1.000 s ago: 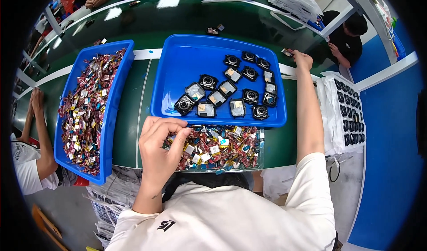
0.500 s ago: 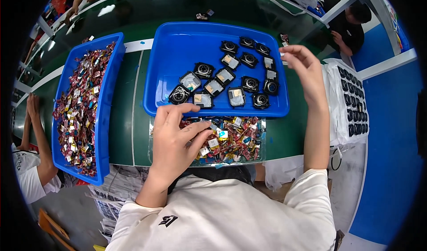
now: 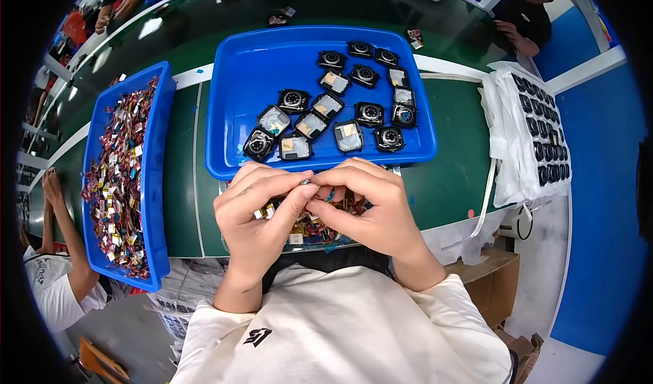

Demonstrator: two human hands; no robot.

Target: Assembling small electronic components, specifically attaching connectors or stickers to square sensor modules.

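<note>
Wide tray [image 3: 258, 44] plain blue. Inside tray: watch cases [image 3: 294, 100] black, some grey-faced. Near side of tray: small parts [image 3: 314, 231] mottled red, yellow, white. Under tray: green tabletop [image 3: 459, 129].

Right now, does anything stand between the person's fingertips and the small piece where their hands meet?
Nothing visible does: the left hand pinches the small piece directly, with the right hand close beside it. The pile of parts lies below, not between.

A tiny greyish part [image 3: 306, 182] is pinched, mostly hidden
</note>
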